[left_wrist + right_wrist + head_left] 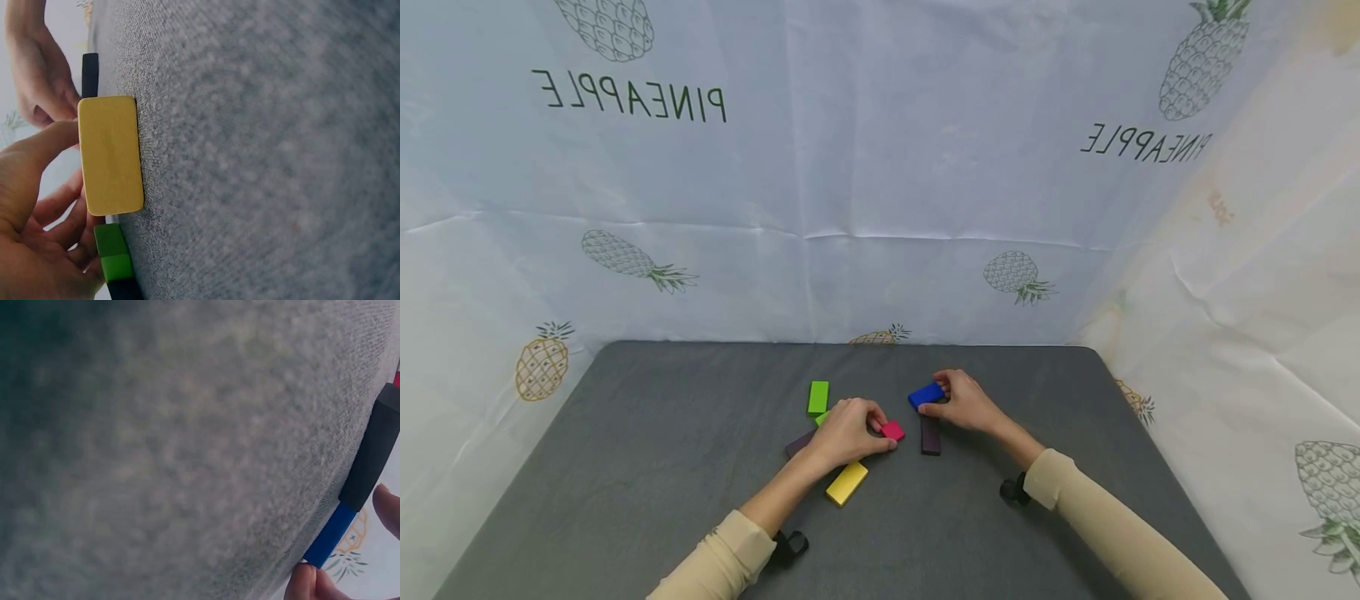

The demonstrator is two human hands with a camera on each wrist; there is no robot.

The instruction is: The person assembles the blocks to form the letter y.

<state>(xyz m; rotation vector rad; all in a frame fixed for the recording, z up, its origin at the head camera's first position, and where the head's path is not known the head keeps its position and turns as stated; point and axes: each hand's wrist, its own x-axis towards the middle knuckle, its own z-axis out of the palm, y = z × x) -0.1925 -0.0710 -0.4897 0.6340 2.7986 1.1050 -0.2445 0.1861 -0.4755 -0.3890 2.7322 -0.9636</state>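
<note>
Near the middle of the table, my left hand pinches a red block between thumb and fingers. To its right, my right hand holds a blue block, thumb at the near side and fingers at the far end. Just below the blue block lies a dark block, which also shows in the right wrist view. A yellow block lies on the near side of my left hand and hides the red block in the left wrist view.
Beyond my left hand lies a green block; a second green block and another dark block are partly covered by that hand. A dark grey cloth covers the table. Behind it hangs a pineapple-print curtain.
</note>
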